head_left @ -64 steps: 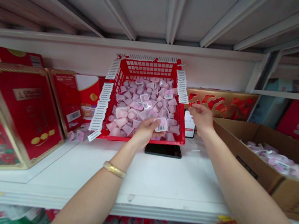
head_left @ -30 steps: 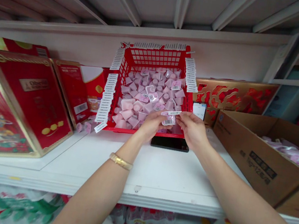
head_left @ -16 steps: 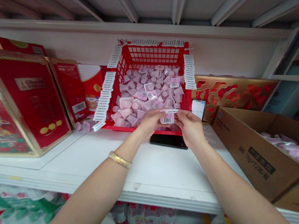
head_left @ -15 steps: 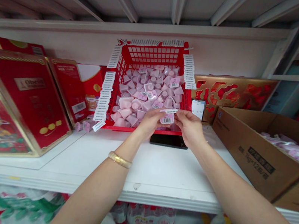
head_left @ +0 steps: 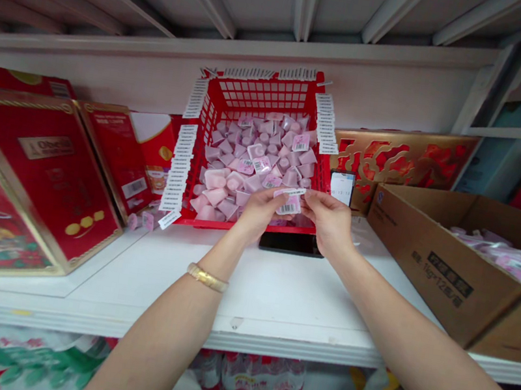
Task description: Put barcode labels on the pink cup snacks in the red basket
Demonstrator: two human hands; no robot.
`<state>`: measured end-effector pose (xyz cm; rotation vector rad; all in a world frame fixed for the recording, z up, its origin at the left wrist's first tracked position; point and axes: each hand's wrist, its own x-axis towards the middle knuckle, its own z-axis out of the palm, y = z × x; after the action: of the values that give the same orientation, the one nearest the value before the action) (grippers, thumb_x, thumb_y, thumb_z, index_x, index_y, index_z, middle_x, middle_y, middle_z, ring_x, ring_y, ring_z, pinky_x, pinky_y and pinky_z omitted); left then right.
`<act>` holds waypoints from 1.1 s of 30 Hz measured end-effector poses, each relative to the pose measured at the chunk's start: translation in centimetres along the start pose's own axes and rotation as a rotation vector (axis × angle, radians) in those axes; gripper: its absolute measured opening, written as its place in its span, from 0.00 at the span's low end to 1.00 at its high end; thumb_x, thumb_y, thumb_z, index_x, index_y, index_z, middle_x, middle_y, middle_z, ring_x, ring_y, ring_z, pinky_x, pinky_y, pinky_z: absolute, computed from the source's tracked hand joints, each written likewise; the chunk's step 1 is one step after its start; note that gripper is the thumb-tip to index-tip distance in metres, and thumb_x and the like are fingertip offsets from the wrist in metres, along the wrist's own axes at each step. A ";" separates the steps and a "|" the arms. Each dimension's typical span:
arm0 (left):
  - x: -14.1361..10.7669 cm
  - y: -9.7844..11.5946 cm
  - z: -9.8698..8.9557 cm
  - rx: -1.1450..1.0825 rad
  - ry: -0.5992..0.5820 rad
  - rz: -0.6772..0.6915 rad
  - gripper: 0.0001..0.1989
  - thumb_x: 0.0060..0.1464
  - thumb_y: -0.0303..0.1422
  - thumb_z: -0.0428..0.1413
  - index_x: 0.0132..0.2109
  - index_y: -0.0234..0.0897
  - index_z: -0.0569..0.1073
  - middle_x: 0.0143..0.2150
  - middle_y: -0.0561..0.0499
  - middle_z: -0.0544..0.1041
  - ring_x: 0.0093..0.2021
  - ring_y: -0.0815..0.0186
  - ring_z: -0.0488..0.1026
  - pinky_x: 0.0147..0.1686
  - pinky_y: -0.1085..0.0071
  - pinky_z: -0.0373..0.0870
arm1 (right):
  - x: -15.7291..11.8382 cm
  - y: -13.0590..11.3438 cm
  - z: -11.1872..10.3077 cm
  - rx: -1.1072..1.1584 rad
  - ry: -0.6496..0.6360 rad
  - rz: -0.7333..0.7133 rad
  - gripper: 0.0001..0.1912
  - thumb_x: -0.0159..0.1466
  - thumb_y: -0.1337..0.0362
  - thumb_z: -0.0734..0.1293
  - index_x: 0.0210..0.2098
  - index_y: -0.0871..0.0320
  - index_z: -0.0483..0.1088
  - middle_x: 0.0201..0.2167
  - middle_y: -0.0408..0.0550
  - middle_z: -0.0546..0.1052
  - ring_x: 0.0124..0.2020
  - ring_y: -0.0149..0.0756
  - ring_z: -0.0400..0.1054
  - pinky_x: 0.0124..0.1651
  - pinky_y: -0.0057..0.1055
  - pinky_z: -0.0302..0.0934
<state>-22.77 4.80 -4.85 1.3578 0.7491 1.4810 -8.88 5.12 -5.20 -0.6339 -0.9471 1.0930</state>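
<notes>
In the head view, my left hand [head_left: 256, 214] is closed on a small pink jelly cup [head_left: 289, 207], its barcoded lid facing up. A narrow white sticker [head_left: 285, 192] lies across the lid's upper edge. My right hand [head_left: 329, 222] pinches at the sticker's right end, with its fingertips against the cup's side; its other fingers are partly hidden. Both hands are over the front rim of a red plastic basket [head_left: 216, 223]. Many similar jelly cups [head_left: 259, 155] fill the basket. Rows of white printed stickers [head_left: 179, 165] hang along its rim.
A black phone-like slab [head_left: 290, 243] lies on the white shelf [head_left: 169, 273] below my hands. To the right stands an open cardboard carton [head_left: 431, 268] holding more cups. Red gift boxes [head_left: 82, 160] stand left. Shelf beams [head_left: 300, 3] run overhead.
The whole view has shifted slightly. Both hands keep their hold on the cup and sticker, with the fingers pressing a little closer along the lid's edge.
</notes>
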 end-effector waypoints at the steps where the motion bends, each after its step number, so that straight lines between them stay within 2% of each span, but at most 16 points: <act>1: 0.0 0.0 0.0 0.000 -0.001 0.003 0.13 0.48 0.34 0.64 0.42 0.33 0.80 0.34 0.49 0.82 0.31 0.65 0.76 0.32 0.69 0.77 | 0.0 0.0 0.0 -0.002 -0.001 0.000 0.17 0.43 0.59 0.77 0.31 0.58 0.74 0.23 0.40 0.76 0.25 0.29 0.70 0.34 0.31 0.69; 5: 0.1 -0.2 0.1 0.012 0.002 0.007 0.15 0.46 0.36 0.65 0.41 0.33 0.80 0.32 0.51 0.81 0.30 0.67 0.76 0.31 0.69 0.77 | 0.1 0.0 -0.1 -0.087 -0.071 -0.032 0.21 0.44 0.55 0.75 0.36 0.56 0.73 0.23 0.39 0.75 0.26 0.30 0.70 0.33 0.32 0.67; 10: 0.1 -0.1 0.3 0.078 -0.025 -0.011 0.14 0.45 0.35 0.64 0.40 0.32 0.80 0.32 0.50 0.81 0.29 0.66 0.76 0.29 0.70 0.77 | 0.0 0.2 -0.1 -0.169 -0.130 -0.051 0.19 0.41 0.57 0.75 0.31 0.57 0.73 0.22 0.38 0.74 0.25 0.29 0.66 0.31 0.29 0.63; 20: -0.2 0.0 0.4 0.099 -0.032 -0.041 0.12 0.48 0.32 0.61 0.40 0.31 0.80 0.32 0.49 0.82 0.30 0.66 0.77 0.31 0.69 0.78 | 0.0 0.3 -0.2 -0.221 -0.160 -0.066 0.12 0.47 0.59 0.68 0.30 0.56 0.69 0.21 0.38 0.73 0.25 0.31 0.67 0.30 0.29 0.62; 24: -0.1 0.0 0.3 0.088 -0.030 -0.055 0.12 0.50 0.31 0.59 0.41 0.30 0.80 0.31 0.49 0.82 0.29 0.66 0.77 0.31 0.68 0.79 | 0.0 0.4 -0.2 -0.237 -0.170 -0.073 0.11 0.48 0.59 0.67 0.31 0.56 0.69 0.22 0.39 0.74 0.25 0.32 0.67 0.30 0.30 0.63; 30: -0.2 0.0 0.5 0.110 -0.026 -0.053 0.11 0.49 0.31 0.61 0.41 0.31 0.80 0.37 0.48 0.83 0.32 0.65 0.79 0.33 0.69 0.79 | 0.1 0.4 -0.2 -0.274 -0.176 -0.095 0.12 0.47 0.59 0.68 0.30 0.55 0.68 0.21 0.38 0.72 0.25 0.32 0.67 0.30 0.30 0.62; 33: -0.2 0.0 0.5 0.123 -0.031 -0.066 0.11 0.51 0.30 0.58 0.41 0.32 0.80 0.35 0.48 0.83 0.32 0.65 0.79 0.33 0.67 0.79 | 0.1 0.6 -0.3 -0.281 -0.173 -0.102 0.12 0.48 0.58 0.66 0.31 0.55 0.67 0.22 0.38 0.72 0.25 0.32 0.67 0.30 0.30 0.63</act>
<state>-22.34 4.55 -4.81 1.4310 0.8691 1.3786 -8.88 5.44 -5.78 -0.7185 -1.2837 0.9419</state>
